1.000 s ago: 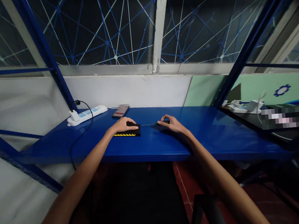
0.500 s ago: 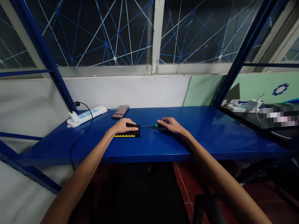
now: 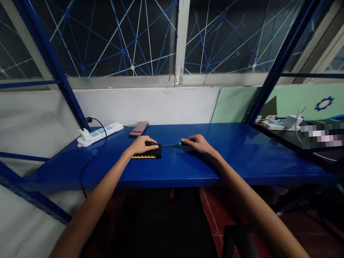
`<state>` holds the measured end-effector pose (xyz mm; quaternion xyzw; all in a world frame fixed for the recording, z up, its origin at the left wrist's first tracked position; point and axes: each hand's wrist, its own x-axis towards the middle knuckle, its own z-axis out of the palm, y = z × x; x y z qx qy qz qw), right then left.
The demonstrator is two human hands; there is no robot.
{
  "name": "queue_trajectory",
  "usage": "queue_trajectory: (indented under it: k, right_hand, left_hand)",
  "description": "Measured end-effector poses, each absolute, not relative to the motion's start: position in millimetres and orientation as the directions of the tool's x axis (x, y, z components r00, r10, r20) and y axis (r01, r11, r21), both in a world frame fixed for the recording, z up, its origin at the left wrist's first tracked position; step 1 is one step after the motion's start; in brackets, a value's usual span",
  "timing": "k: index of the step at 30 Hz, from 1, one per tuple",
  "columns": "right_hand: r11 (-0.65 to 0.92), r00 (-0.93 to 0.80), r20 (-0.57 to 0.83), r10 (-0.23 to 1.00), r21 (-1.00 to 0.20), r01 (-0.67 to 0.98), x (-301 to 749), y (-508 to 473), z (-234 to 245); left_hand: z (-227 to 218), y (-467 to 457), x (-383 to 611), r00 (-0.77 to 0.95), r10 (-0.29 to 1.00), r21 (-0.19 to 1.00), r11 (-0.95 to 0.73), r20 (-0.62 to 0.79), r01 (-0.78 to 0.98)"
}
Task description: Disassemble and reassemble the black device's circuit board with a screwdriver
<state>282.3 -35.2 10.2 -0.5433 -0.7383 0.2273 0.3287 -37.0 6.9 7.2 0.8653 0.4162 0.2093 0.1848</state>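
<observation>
Currently, left hand point(image 3: 142, 144) is gripping the black box point(image 3: 157, 151): thumb along the top face, fingers bent toward its far side. Box is flat, rectangular, sitting on the blue surface point(image 3: 175, 170), yellow-and-black hazard stripe along its near edge. Material reads matte; can't say plastic or metal.

Right hand point(image 3: 199, 142), to the right of the box, is pinching the screwdriver point(image 3: 179, 143) by its handle, thumb against fingers. Green, rounded handle end shows; rest is under the hand. Shaft is thin, straight, metallic, roughly level, aimed at the box's right end. Tip contact: can't tell.

Surface is smooth, glossy, painted look. Behind the box: phone point(image 3: 138, 129), thin slab, lying flat. Farther left of the box: power strip point(image 3: 106, 129), long, white, blue-panelled, with a black cable point(image 3: 89, 164) looping down off the near edge.
</observation>
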Motion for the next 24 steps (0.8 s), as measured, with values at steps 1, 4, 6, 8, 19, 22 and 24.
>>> queue_trajectory:
  k: [1, 4, 6, 8, 19, 22, 24]
  right_hand:
    - [0.299, -0.177, 0.243, 0.954, -0.7, 0.649, 282, -34, 10]
    - [0.277, -0.124, 0.261, 0.957, -0.713, 0.644, 282, -31, 11]
    - [0.276, -0.087, 0.295, 0.951, -0.695, 0.664, 282, -30, 10]
    - [0.285, -0.068, 0.337, 0.939, -0.651, 0.704, 281, -29, 9]
    - [0.331, -0.187, 0.321, 0.928, -0.485, 0.81, 262, -31, 2]
    - [0.326, -0.187, 0.324, 0.927, -0.456, 0.828, 260, -32, 2]
    - [0.322, -0.18, 0.334, 0.925, -0.439, 0.839, 260, -33, 2]
  left_hand:
    - [6, 8, -37, 0.535, 0.814, 0.495, -0.569, 0.226, 0.657]
    - [5, 10, -37, 0.465, 0.855, 0.487, -0.515, 0.23, 0.705]
    - [5, 9, -37, 0.469, 0.861, 0.482, -0.502, 0.197, 0.718]
    - [7, 8, -36, 0.49, 0.855, 0.493, -0.505, 0.171, 0.708]
    - [14, 2, -33, 0.576, 0.808, 0.523, -0.547, 0.126, 0.654]
    - [14, 1, -33, 0.56, 0.818, 0.52, -0.537, 0.13, 0.664]
    - [13, 2, -33, 0.522, 0.839, 0.504, -0.52, 0.152, 0.69]
